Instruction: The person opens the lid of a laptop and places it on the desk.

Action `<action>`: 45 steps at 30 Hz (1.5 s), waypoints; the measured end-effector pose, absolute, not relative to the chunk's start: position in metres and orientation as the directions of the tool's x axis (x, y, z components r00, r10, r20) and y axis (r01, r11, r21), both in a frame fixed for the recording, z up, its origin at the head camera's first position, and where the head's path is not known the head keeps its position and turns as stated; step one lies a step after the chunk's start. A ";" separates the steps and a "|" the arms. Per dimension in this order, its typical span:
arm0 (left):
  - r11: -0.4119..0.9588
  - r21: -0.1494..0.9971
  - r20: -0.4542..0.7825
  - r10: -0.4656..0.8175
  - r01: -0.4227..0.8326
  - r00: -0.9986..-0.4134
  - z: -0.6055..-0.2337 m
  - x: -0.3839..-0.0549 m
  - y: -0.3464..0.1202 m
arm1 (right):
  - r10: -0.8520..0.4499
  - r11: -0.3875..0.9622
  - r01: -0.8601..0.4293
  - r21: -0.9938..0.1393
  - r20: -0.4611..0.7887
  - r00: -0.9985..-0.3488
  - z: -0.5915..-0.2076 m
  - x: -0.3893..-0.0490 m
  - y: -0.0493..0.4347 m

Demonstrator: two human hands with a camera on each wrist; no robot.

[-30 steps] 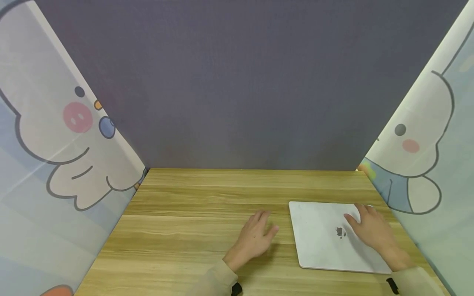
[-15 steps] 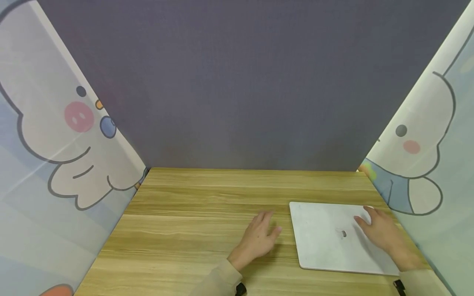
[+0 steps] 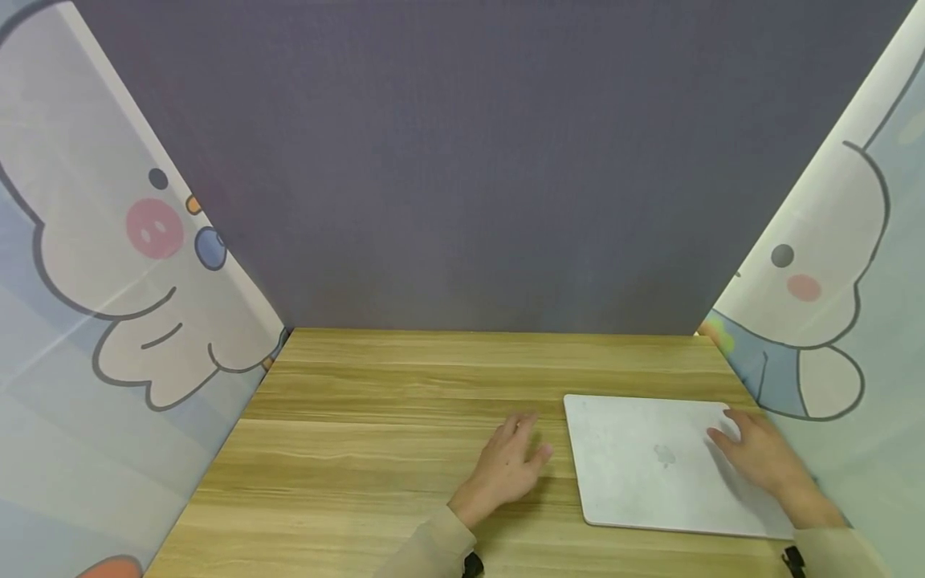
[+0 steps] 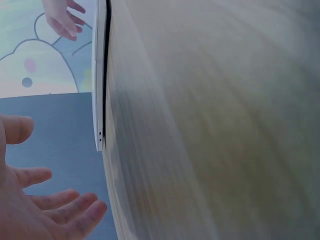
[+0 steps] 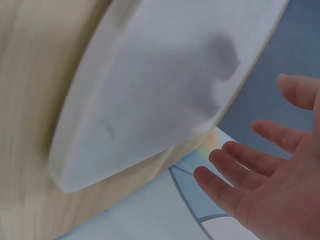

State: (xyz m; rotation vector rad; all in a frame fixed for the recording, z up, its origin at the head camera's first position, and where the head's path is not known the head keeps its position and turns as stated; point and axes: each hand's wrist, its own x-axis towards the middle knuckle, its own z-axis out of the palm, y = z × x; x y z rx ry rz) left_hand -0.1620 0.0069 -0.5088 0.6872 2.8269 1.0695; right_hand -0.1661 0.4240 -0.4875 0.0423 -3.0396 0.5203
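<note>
Here, the left hand [image 3: 502, 467] hovers over the wooden tabletop [image 3: 347, 449], released and relaxed; just right of it, a closed silver laptop [image 3: 629, 474] lies flat; above the laptop's right end hangs the right hand [image 3: 764, 454], likewise released.

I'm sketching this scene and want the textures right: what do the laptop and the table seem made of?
Laptop: probably metal, matte, as its smooth silvery surface shows only soft shading; painted plastic is possible. Table: wood or wood-look laminate, low sheen, judging by the streaky grain.
</note>
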 end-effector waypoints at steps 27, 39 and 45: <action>0.664 0.655 0.036 0.449 0.360 -0.893 -0.507 -0.164 0.032 | 0.025 0.925 0.031 -0.379 -0.020 -0.999 -0.497 -0.158 0.449; 0.667 0.662 0.010 0.448 0.342 -0.894 -0.510 -0.167 0.043 | 0.067 0.923 0.098 -0.372 -0.097 -0.993 -0.502 -0.156 0.453; 0.679 0.649 0.001 0.450 0.343 -0.893 -0.511 -0.167 0.050 | 0.068 0.918 0.111 -0.381 -0.125 -0.990 -0.504 -0.155 0.453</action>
